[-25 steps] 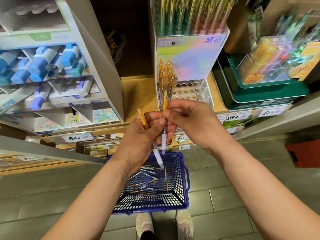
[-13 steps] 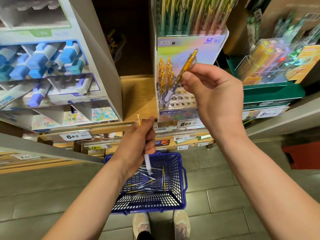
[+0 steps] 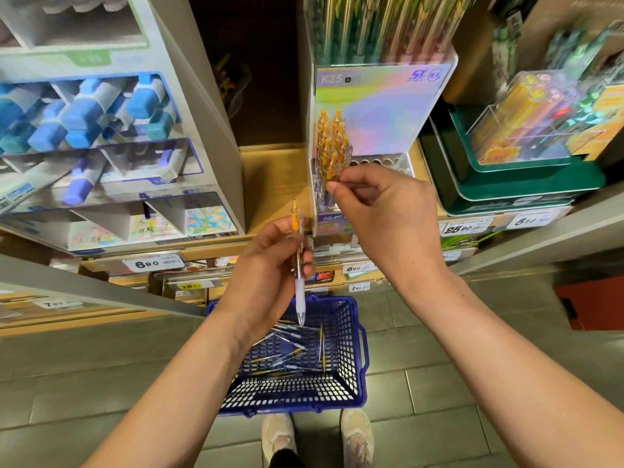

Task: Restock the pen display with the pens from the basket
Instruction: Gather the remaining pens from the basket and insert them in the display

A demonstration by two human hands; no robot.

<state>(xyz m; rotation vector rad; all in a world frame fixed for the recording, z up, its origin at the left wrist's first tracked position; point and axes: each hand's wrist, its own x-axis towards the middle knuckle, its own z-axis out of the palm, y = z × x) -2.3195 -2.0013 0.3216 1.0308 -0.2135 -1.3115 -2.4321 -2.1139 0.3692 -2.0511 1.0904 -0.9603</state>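
The right hand pinches a pen into the display, beside a small cluster already standing there. The left hand grips 1 spare. Many holes look empty, and the basket below holds plenty more: barely started, I'd say.

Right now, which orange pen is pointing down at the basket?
The orange pen in the left hand. Its white tip hangs over the blue basket, apart from the display; the others stand slotted in the pen display.
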